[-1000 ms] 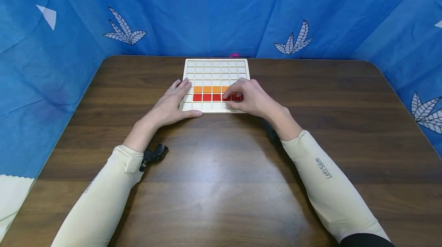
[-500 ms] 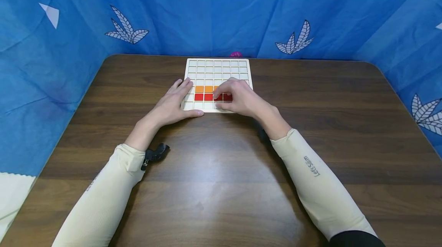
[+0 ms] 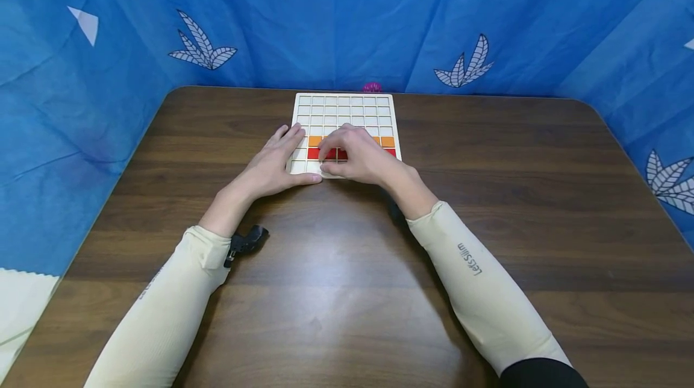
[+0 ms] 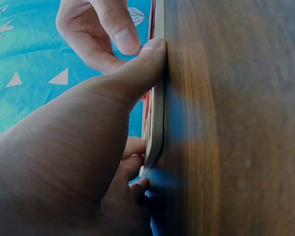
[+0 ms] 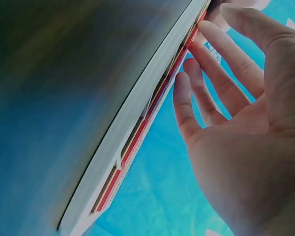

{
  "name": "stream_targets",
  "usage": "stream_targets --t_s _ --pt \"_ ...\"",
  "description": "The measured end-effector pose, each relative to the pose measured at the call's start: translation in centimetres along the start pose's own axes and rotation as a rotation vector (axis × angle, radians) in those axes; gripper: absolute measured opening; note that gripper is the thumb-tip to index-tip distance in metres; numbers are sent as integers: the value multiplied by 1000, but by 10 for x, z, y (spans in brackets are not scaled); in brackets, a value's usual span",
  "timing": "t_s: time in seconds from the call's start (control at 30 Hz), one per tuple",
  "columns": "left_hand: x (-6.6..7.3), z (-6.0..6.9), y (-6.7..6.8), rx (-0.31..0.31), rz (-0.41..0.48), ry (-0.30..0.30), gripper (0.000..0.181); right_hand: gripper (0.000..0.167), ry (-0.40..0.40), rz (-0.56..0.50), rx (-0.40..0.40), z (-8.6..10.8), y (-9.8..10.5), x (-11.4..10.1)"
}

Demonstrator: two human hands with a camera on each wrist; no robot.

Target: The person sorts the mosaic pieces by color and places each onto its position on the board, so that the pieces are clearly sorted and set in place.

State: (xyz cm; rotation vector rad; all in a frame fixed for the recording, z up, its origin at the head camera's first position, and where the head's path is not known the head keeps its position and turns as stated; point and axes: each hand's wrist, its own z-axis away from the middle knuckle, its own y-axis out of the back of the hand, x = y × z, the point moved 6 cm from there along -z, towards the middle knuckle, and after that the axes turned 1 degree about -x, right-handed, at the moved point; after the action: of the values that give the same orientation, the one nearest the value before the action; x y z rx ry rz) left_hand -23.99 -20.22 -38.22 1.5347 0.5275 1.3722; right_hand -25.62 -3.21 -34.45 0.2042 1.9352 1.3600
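Note:
A white grid board (image 3: 347, 115) lies at the far edge of the table. Orange tiles (image 3: 387, 141) fill a row of its cells, with red tiles (image 3: 313, 153) in the row nearer me. My left hand (image 3: 267, 166) rests at the board's left side, fingers spread along that edge and thumb (image 4: 155, 49) against the near edge. Over the red row, my right hand (image 3: 363, 156) reaches down with gently bent fingers, thumb apart from them. In the right wrist view its fingertips (image 5: 199, 27) are close to the red tiles; nothing is seen held. The hand hides some tiles.
The brown wooden table (image 3: 325, 291) extends on both sides and in front of the board. A blue patterned cloth (image 3: 325, 20) hangs behind the table. A black wrist-camera mount (image 3: 246, 244) sits at the left wrist.
My right hand has slid left along the red row, uncovering orange and red tiles at the right end. The left hand keeps its place at the board.

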Motion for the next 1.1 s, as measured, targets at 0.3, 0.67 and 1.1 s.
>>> stream_targets --t_s 0.3,0.67,1.1 --pt "2 -1 -1 1 -2 -5 111 11 -27 4 27 -2 3 3" --pt "3 -2 1 7 4 -1 111 24 -60 -3 -21 -7 2 7" --pt "4 -4 4 2 -2 14 111 27 -158 39 26 -3 9 17"
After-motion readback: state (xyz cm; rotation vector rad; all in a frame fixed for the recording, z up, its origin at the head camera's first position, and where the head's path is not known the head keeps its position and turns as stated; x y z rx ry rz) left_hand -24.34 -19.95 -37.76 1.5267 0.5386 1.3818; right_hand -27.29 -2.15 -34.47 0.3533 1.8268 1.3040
